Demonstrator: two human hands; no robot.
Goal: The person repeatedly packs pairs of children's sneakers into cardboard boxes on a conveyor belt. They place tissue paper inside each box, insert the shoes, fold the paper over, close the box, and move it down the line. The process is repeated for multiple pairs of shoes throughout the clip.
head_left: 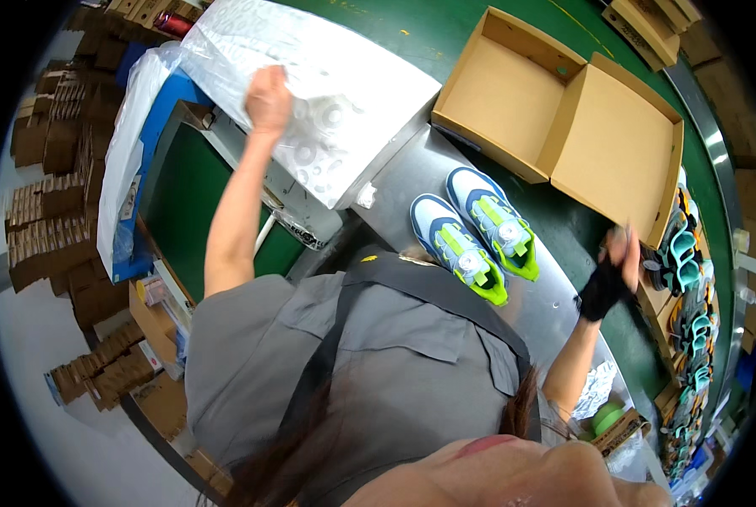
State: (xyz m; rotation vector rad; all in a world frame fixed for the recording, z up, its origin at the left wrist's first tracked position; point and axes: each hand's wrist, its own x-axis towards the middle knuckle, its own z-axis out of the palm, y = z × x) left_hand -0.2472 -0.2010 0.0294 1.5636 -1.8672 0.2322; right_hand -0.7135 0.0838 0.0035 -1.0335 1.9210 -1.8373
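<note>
Your left hand (269, 100) is stretched far out to the left, its fingers curled down and pinching the top sheet of a stack of white tissue paper printed with pale grey rings (327, 93). The sheet puckers under your knuckles, so the fingers are narrow and holding paper, not open. The stack lies slantwise on the far left of the counter, its long edge running from far left down toward the near right, where its corner ends just beside the pair of shoes.

Your right hand (616, 269), in a black fingerless wrist wrap, is raised at the right edge of the grey metal counter (555, 313), with the fingers pointing up just below the near corner of the open brown cardboard shoe box (564, 114). It may be touching the box flap; whether it grips anything you cannot tell.

Between your hands stand two light blue sports shoes with lime green soles and straps (475, 232), side by side and touching, toes pointing to the far left and heels toward your right hand. They lie near of the box and right of the tissue stack. Your right hand is the nearer one to both shoes and box, while the left is well apart from them.

Further right a row of teal and black shoes (690, 287) lines the edge.
</note>
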